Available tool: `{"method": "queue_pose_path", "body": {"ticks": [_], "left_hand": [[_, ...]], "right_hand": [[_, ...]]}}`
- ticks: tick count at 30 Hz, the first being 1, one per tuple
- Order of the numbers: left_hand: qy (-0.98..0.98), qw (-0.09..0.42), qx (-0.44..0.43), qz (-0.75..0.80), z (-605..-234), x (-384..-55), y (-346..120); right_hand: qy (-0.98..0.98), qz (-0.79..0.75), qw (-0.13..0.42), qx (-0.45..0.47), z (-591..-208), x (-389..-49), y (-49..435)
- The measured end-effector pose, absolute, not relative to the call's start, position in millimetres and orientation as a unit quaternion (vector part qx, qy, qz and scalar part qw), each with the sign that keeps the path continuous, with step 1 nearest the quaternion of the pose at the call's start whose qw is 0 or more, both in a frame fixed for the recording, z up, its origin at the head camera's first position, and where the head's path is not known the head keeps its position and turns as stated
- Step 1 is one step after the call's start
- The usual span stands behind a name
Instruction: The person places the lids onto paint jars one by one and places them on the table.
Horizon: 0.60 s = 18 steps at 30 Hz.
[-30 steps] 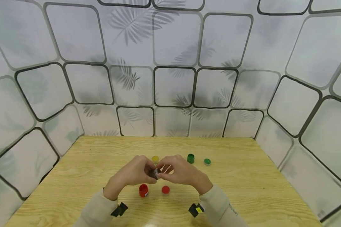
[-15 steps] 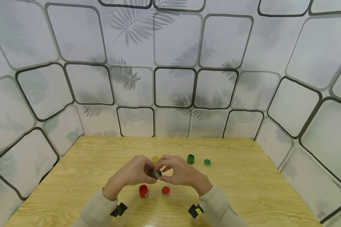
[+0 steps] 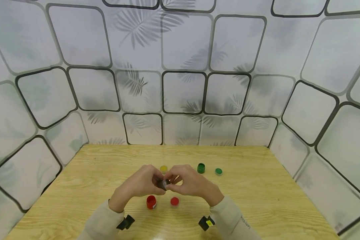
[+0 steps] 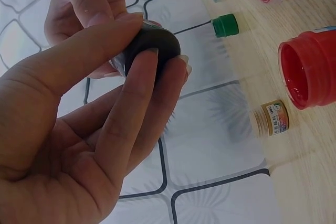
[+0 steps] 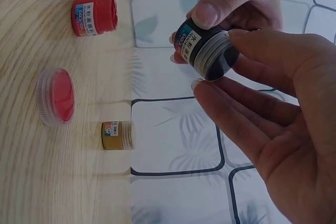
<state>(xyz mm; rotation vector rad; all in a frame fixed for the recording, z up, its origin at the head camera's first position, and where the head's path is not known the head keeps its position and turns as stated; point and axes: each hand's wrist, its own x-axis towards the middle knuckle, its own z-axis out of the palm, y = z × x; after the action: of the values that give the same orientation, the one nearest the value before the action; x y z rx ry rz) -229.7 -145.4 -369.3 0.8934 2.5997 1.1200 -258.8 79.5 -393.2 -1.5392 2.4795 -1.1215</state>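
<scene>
Your left fingers [image 4: 134,87] were curled round the black jar [image 5: 190,41], which lay tilted between your two hands, held up off the worktop [image 3: 258,190]. Your right fingers [image 5: 226,111] pinched the ribbed clear lid [image 5: 216,56] at the jar's end, the thumb on one side of the rim and a fingertip on the other. The lid appeared seated on the jar; whether its thread was loosened you could hardly have told, since your fingers hid part of the join.

Just beyond your fingers stood the yellow jar [image 3: 163,168], capped; beyond them and to the right were the open green jar [image 3: 201,168] and the green lid [image 3: 218,171]. On your near side of the fingers stood the open red jar [image 3: 151,202], with the red lid [image 3: 174,201] to its right.

The main hazard, as I judged it, was the tilt: had the lid come free suddenly, paint could have run out toward your right fingers. Your right grip was only at the fingertips, so a slip on the smooth rim might have dropped the lid. A falling lid or jar could then have knocked over the red jar, open and close below.
</scene>
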Motion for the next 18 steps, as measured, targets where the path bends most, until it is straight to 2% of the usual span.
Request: {"method": "queue_pose_path", "body": {"ticks": [18], "left_hand": [[0.872,0.085,0.300,0.378,-373.7,-232.4,-144.7]], "right_hand": [[0.802,-0.358,0.028,-0.476,-391.8,-257.5,78.9]]}}
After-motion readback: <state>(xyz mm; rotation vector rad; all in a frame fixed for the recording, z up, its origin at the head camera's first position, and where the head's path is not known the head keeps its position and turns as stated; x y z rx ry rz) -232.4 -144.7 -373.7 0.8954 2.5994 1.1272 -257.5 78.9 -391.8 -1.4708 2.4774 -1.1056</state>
